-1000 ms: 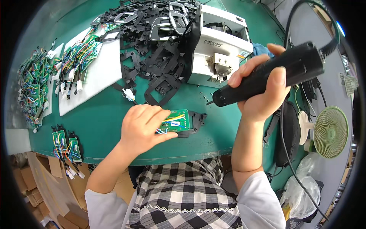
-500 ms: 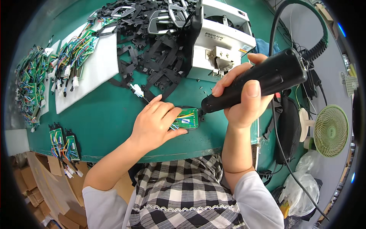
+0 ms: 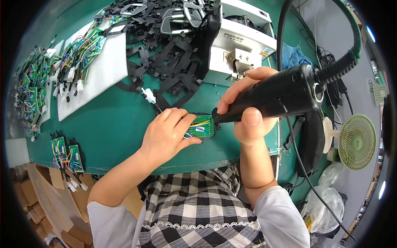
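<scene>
A corded black electric screwdriver (image 3: 285,93) lies in my right hand (image 3: 253,124), the fingers and thumb wrapped round its body. Its front end is at the right end of a green circuit board (image 3: 204,131) in a black plastic frame; the tip itself is hidden. My left hand (image 3: 162,134) presses the board's left part to the table, thumb and fingers on opposite edges. Yellow and blue wires run over the board. Beyond my left fingers, a cable ends in a white connector (image 3: 149,96).
A white machine with a metal front block (image 3: 242,60) stands beyond the screwdriver. Black plastic frames (image 3: 178,62) are heaped beside it. Wired boards lie on a white foam sheet (image 3: 99,78) and far left. Two boards (image 3: 68,155) rest near left. A green fan (image 3: 357,141) stands right.
My right hand and the screwdriver have shifted left, and the tool's rear end has dropped lower. My left hand stays on the board.
</scene>
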Tool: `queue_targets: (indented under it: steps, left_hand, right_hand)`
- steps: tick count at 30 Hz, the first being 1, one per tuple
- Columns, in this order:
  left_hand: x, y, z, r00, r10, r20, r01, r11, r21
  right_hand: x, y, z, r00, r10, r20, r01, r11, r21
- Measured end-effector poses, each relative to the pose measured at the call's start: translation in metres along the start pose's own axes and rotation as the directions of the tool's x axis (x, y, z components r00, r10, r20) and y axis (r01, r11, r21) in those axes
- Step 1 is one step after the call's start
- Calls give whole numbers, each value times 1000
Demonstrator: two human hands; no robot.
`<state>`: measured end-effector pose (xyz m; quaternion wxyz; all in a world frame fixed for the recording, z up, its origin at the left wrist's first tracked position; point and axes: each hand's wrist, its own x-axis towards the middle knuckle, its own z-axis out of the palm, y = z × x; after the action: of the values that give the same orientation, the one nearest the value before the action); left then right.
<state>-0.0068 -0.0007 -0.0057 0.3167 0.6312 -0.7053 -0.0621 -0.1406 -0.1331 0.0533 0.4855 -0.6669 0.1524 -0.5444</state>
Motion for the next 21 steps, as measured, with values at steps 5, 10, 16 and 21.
queue_targets:
  steps: [5,10,16,21]
  left_hand:
    - [0,0,-2,996,-28,84,28,1000,3]
    - [1,-4,-17,997,31,74,-39,993,111]
    - [-3,-9,-23,993,1,121,-21,986,164]
    - [-5,-17,-16,998,49,43,-53,993,108]
  right_hand:
    - [7,-4,0,997,-12,-74,9,999,-40]
    - [66,-29,-29,913,-315,-258,267,942,-206]
    - [87,-26,-20,910,-383,-157,339,908,-248]
    - [85,-19,-11,909,-390,-147,332,891,-309]
